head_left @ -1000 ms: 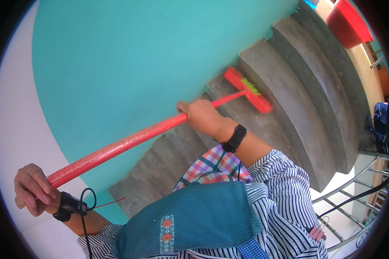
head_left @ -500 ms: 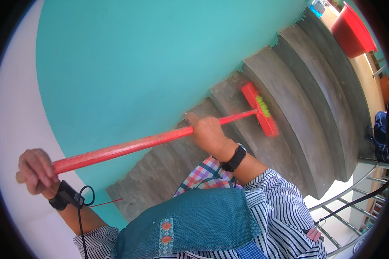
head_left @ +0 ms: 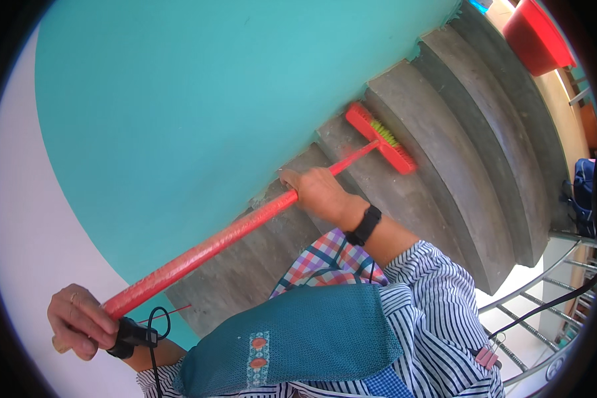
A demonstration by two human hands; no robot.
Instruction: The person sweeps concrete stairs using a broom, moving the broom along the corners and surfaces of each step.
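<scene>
A red broom (head_left: 245,228) slants across the view, from the lower left up to the stairs. My left hand (head_left: 82,321) is wrapped round the top end of its handle. Farther down, my right hand (head_left: 320,194) grips the handle with closed fingers, the thumb side toward the wall. The broom's red head (head_left: 381,138) has red and yellow-green bristles. It lies on a grey concrete step (head_left: 358,147), close to the riser and near the wall.
Curved grey stairs (head_left: 464,113) climb toward the upper right beside a turquoise and white wall (head_left: 179,113). A red tub (head_left: 538,40) stands at the top, with a dark blue bag (head_left: 582,192) at the right. A metal railing (head_left: 537,308) borders the stairs at the lower right.
The broom head has moved up and left, nearer the wall. My left hand has dropped lower and slightly right, so the handle slants more steeply. My right hand has shifted slightly up.
</scene>
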